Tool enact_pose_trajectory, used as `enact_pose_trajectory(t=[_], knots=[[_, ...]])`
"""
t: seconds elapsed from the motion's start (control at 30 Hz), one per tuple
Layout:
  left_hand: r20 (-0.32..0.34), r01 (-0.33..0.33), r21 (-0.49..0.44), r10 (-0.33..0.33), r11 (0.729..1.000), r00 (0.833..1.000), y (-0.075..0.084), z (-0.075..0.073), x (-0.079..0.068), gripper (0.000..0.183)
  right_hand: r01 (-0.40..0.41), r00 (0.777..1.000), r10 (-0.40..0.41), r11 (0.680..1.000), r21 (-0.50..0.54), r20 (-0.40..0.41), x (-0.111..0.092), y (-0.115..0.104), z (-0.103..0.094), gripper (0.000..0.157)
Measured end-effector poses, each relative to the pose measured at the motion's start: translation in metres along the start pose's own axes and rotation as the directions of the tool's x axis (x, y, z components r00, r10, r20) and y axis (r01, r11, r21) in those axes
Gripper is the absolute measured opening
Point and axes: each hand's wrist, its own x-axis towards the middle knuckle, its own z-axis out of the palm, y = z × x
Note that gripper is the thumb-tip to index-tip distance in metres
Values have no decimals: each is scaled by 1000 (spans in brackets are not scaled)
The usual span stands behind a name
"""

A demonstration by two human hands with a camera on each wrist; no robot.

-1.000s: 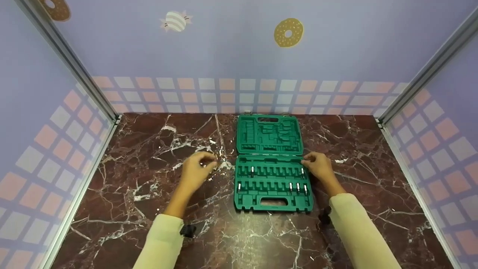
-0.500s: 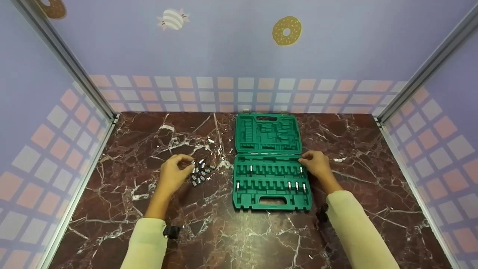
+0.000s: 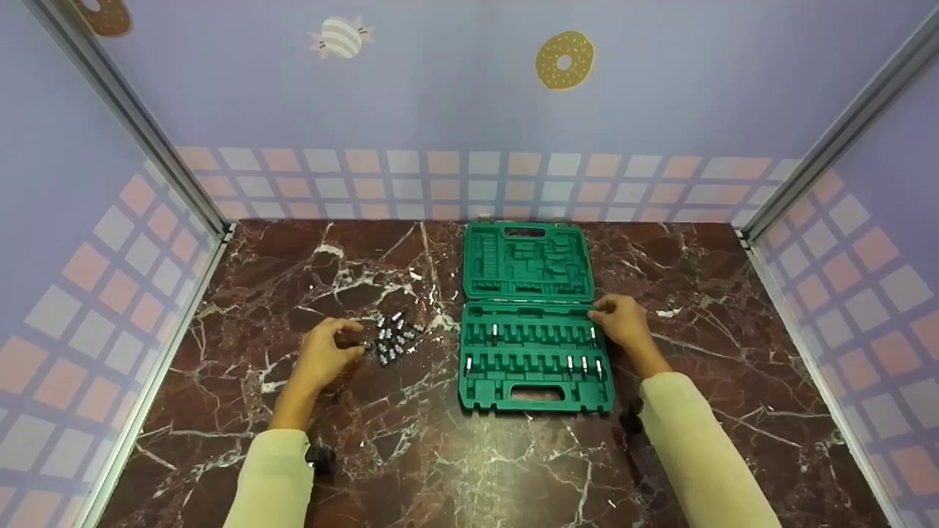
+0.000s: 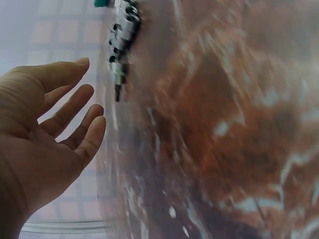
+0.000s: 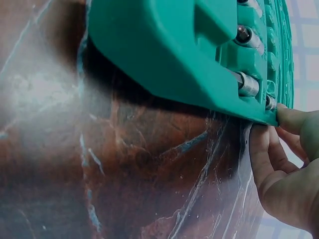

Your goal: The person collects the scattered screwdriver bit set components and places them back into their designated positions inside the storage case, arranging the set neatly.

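On the table lies an open green tool case. Several silver bit sockets sit in slots of its near half; many other slots are bare. My right hand grips the case's right edge near the hinge, thumb over the rim and fingers along the outer side, as the right wrist view shows. Left of the case lies a loose pile of bit sockets, silver with dark tips. My left hand is just left of this pile, fingers loosely curved and apart. Nothing sits between its thumb and fingers in the left wrist view.
The case's lid lies back toward the far wall, its moulded recesses bare. Dark red marbled tabletop surrounds everything. Patterned panels enclose it at the back and both sides.
My left hand has moved left and slightly nearer from over the pile, uncovering the bit sockets. My right hand stays at the case's edge. The case has not visibly moved.
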Motion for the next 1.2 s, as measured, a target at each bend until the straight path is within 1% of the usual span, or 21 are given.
enact_pose_trajectory(t=[0.13,0.33,0.5,0.73,0.9,1.2], knots=[[25,-29,37,28,999,999,-7,2,2,32,-3,1000,3,1000,11,-3,0,2,0,23],[50,-77,102,72,992,996,-13,7,7,29,6,1000,-5,1000,18,-28,-1,4,2,22],[42,-105,136,100,985,994,-16,12,9,26,15,999,-14,999,36,-40,-1,3,4,20],[22,-175,113,174,978,985,-19,17,11,16,23,998,-20,999,41,-58,-1,4,5,18],[9,-182,112,182,977,983,-21,19,10,11,32,998,-30,999,41,-55,-1,5,6,18],[-56,-183,90,188,979,981,-17,20,5,11,32,998,-30,999,32,-55,0,6,4,18]])
